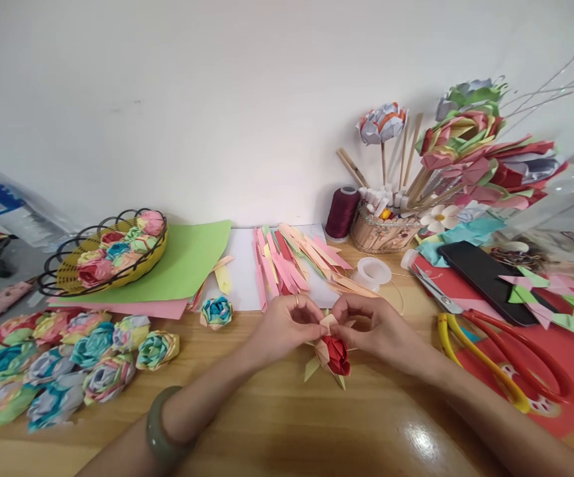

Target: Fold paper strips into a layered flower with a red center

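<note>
A small paper flower point(337, 356) with a red centre, peach folds and pale green strips sticking out is held just above the wooden table. My left hand point(294, 326) pinches its upper left edge between thumb and fingers. On the other side, my right hand point(369, 324) is closed on the peach fold at the top of the same flower. The fingertips of both hands nearly meet there. Behind the hands lie folded paper strips point(284, 262) in pink, red, peach and green. One blue and peach paper flower point(216, 311) sits left of my left hand.
Several paper flowers point(100, 344) and a yellow basket point(160, 255) of more stand at the left. Scissors point(520, 341), a black phone point(485, 278) and red paper lie right. Thread spool point(342, 213), tape roll point(374, 273) and stick holder point(384, 233) are behind.
</note>
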A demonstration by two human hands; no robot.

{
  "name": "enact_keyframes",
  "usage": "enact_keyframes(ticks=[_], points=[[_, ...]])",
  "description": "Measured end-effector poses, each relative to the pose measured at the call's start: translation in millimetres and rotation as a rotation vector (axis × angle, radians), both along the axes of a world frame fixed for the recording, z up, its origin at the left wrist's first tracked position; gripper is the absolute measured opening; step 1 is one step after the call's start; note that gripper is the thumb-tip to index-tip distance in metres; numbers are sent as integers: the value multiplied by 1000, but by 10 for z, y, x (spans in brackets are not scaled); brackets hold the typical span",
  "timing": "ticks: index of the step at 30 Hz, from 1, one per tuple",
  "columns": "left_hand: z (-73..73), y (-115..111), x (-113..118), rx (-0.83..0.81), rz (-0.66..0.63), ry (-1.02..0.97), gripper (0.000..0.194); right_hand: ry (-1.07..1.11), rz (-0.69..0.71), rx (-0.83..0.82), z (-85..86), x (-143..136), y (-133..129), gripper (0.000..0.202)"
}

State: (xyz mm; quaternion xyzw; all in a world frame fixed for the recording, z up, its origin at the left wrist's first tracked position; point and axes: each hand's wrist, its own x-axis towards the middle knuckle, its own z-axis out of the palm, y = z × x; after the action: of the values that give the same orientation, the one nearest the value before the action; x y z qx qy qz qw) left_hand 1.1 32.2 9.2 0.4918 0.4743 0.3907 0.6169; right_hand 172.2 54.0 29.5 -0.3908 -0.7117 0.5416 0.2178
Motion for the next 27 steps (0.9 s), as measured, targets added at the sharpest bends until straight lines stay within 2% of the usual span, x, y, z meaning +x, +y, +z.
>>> enact_keyframes(ticks=[4,8,10,13,19,21,23,27], points=[[22,-26,38,13,7,32,12,-47,15,44,26,4,4,12],[60,-36,34,22,-38,114,10,-73,83,3,49,22,24,14],[80,-33,19,17,-64,148,9,-96,84,33,47,32,29,14],[87,-37,12,24,-69,174,7,-142,65,139,35,40,19,14],[63,-106,72,146,62,241,5,-237,63,483,21,55,-23,9],[86,-110,73,161,73,177,6,-224,87,532,25,72,-27,10],[126,-94,56,127,87,23,11,-186,75,589,31,95,-27,10],[201,-61,24,-107,101,-312,26,-73,-31,837,45,134,-15,10]])
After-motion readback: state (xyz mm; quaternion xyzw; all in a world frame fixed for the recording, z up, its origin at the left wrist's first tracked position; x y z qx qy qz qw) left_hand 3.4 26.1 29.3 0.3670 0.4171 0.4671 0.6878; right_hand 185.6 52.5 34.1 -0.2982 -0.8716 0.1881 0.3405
